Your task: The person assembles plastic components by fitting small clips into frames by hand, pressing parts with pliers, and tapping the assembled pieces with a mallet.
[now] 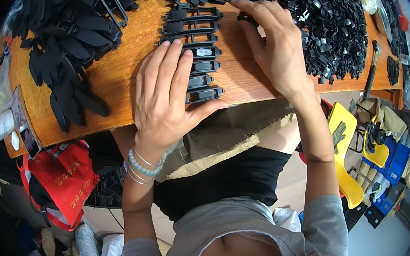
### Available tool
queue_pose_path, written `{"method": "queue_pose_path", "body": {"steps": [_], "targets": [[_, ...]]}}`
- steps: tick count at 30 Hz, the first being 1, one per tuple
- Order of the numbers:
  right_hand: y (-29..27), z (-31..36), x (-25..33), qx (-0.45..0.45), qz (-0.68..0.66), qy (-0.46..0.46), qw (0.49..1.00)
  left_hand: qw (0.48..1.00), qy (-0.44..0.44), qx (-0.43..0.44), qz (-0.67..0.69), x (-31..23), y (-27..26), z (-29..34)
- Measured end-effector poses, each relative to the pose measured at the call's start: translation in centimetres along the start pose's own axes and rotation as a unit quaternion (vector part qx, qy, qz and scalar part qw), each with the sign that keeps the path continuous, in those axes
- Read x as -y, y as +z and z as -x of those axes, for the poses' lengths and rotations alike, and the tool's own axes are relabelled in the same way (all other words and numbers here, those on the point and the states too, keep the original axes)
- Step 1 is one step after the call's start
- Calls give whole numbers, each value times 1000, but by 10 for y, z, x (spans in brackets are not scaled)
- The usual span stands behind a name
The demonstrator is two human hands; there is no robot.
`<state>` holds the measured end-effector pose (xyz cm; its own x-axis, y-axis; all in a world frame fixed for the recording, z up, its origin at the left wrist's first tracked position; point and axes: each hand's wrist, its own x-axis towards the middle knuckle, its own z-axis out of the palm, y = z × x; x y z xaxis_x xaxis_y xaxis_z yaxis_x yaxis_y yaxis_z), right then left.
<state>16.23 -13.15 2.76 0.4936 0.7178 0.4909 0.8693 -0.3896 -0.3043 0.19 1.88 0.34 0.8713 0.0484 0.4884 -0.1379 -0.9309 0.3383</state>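
A row of black plastic frames (202, 67) with open slots lies side by side on the wooden table (121, 69). My left hand (165, 81) rests flat along the row's left side, fingers stretched out and thumb apart by the nearest frame; it covers the left ends of several frames. Just right of the row's far end, my right hand (276, 45) is bent, with a small black plastic part (247, 19) between its thumb and fingers. Behind and beside that hand spreads a heap of small black plastic clips (332, 36), some with shiny faces.
Long black flat pieces (75, 29) are heaped on the table's left. A hammer (372, 68) lies at the right. Brown cloth (222, 155) covers my lap. A red bag (65, 178) hangs below the left edge; a yellow chair (345, 152) stands right.
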Motion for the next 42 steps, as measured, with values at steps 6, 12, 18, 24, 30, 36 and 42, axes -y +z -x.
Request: {"method": "queue_pose_path", "body": {"steps": [6,12,18,24,30,36,42], "targets": [[9,-4,6,-22,-32,4,999,1000,-4,-14,12,0,1,1],[10,6,5,-24,-114,31,993,1000,-5,-22,3,0,2,2],[0,4,10,-46,-113,56,991,1000,-7,-28,12,-1,4,1],[14,-14,35,27,-228,100,968,999,-8,-35,21,0,4,1],[26,-13,37,0,-235,74,969,999,-8,-32,19,0,5,1],[19,-21,37,40,-196,60,978,999,-7,-32,21,0,4,1],[17,-28,37,63,-236,60,968,999,-4,-28,19,0,3,0]]}}
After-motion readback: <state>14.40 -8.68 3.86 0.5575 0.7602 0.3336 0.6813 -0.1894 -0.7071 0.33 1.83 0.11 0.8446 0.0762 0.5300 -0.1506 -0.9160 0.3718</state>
